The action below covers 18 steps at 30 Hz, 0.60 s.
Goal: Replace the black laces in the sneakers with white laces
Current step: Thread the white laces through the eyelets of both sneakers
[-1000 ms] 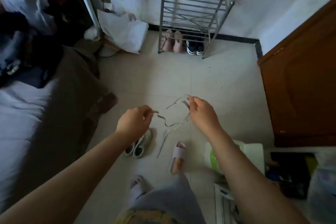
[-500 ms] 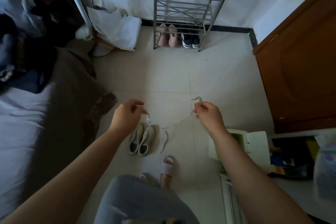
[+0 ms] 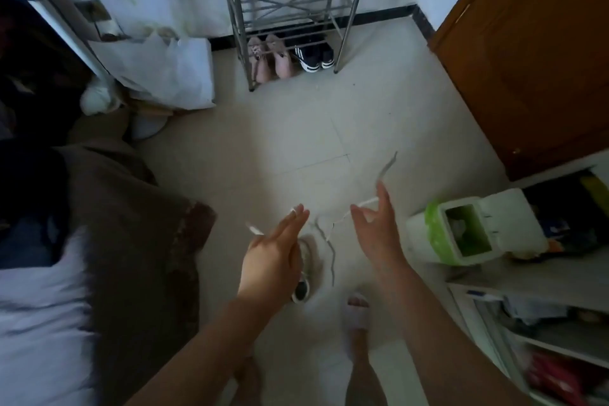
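Both hands have opened since a second ago: the left hand [image 3: 275, 255] now stretches its fingers [image 3: 298, 212] toward 12 o'clock, the right hand [image 3: 375, 224] spreads, and the white lace [image 3: 331, 242] drapes loosely between them.

- Open floor [image 3: 296, 128] ahead of both hands, up to the shoe rack [image 3: 290, 3].
- Bed [image 3: 108, 241] bounds the left; green bin [image 3: 435, 234] and cabinet [image 3: 527, 43] crowd the right.
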### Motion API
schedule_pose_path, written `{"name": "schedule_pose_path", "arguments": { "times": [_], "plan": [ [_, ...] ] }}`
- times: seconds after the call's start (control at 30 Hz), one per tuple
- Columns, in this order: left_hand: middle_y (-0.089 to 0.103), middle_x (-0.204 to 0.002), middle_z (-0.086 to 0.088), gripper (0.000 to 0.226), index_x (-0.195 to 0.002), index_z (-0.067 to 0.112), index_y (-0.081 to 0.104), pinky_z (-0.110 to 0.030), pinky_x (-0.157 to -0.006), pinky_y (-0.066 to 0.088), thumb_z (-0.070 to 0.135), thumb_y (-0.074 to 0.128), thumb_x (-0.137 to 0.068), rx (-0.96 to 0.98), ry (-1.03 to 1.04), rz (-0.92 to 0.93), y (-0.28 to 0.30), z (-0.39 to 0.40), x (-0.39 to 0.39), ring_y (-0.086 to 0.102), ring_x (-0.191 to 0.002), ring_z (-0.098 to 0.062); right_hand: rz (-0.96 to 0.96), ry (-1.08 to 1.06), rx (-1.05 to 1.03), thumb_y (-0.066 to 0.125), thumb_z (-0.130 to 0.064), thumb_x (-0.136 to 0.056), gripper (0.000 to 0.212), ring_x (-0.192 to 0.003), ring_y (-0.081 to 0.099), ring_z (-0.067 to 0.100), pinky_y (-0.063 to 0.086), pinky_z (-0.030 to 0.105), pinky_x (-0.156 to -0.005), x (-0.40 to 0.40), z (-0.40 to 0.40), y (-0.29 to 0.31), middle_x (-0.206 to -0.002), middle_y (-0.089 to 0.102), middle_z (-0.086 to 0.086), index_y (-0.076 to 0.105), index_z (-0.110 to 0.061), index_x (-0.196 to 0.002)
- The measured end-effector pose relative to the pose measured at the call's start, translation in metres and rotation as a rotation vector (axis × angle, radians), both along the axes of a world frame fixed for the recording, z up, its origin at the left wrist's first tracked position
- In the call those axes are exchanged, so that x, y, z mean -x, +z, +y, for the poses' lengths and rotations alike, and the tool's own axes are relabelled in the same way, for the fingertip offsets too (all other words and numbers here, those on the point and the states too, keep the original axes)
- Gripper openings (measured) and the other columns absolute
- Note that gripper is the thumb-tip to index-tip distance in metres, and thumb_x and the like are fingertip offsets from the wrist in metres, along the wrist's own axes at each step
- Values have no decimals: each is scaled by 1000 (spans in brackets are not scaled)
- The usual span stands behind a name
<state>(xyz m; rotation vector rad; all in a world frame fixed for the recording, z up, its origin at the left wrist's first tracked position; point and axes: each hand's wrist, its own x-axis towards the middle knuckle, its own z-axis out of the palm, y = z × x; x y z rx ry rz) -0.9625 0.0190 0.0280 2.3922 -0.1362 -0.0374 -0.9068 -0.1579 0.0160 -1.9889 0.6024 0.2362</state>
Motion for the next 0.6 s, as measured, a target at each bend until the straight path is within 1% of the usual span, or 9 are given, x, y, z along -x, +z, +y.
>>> {"name": "schedule_pose_path", "arguments": {
  "times": [0.07, 0.1, 0.17, 0.23, 0.3, 0.37, 0.43, 0.5, 0.6],
  "plan": [
    [62, -126, 7, 42, -122, 26, 63, -31, -78, 56, 16, 48, -84, 33, 19, 24, -14, 10, -5, 67, -98, -17, 181, -32, -198, 50, -33, -97, 30, -116, 55, 19, 42, 30, -101, 13, 32, -27, -130, 54, 2, 51, -19, -123],
    [66, -119, 9, 40, -117, 28, 65, -29, -76, 56, 23, 43, -85, 59, 21, 69, -22, 13, -7, 68, -95, -16, 293, -105, -397, 45, -40, -98, 28, -112, 58, 21, 46, 35, -97, 19, 47, -38, -117, 61, 6, 56, -17, -111],
    [71, -105, 11, 44, -107, 35, 68, -26, -74, 53, 37, 33, -80, 78, 14, 184, -41, 11, -7, 67, -89, -15, 450, -271, -766, 40, -48, -97, 41, -101, 60, 19, 49, 31, -83, 30, 68, -60, -101, 66, 7, 59, -12, -103],
    [71, -87, 7, 39, -94, 33, 69, -22, -65, 44, 38, 34, -79, 68, 27, 251, -72, 2, -4, 65, -78, -17, 460, -370, -929, 48, -42, -94, 39, -93, 63, 19, 49, 29, -80, 33, 78, -88, -94, 69, 10, 65, -7, -97],
    [68, -72, 2, 24, -84, 26, 66, -19, -58, 31, 28, 42, -78, 79, 69, 276, -110, -10, -2, 61, -64, -20, 399, -434, -960, 55, -25, -91, 23, -87, 64, 19, 50, 27, -81, 31, 79, -118, -84, 70, 9, 66, -4, -89],
    [69, -74, 0, 25, -90, 27, 67, -24, -61, 35, 23, 45, -79, 103, 113, 354, -146, -21, 0, 61, -67, -21, 394, -454, -866, 55, -13, -92, 13, -83, 62, 15, 49, 23, -75, 26, 75, -150, -80, 68, 5, 66, -6, -91],
    [72, -83, 0, 30, -100, 30, 70, -25, -65, 37, 19, 48, -82, 111, 175, 399, -179, -27, 0, 62, -75, -20, 415, -437, -774, 52, -13, -95, 15, -77, 60, 11, 48, 20, -68, 21, 69, -182, -77, 65, 1, 66, -8, -89],
    [73, -90, -1, 29, -104, 31, 71, -27, -70, 41, 14, 55, -87, 109, 249, 447, -208, -29, -6, 64, -82, -23, 423, -419, -759, 49, -16, -97, 19, -74, 60, 11, 48, 20, -67, 13, 61, -205, -75, 65, 1, 63, -10, -85],
    [73, -95, -4, 22, -102, 28, 72, -32, -79, 49, 19, 56, -89, 115, 340, 565, -259, -23, -14, 66, -91, -28, 485, -436, -807, 47, -21, -98, 27, -74, 61, 13, 46, 31, -83, -1, 42, -230, -70, 64, 0, 56, -14, -73]
  ]
}}
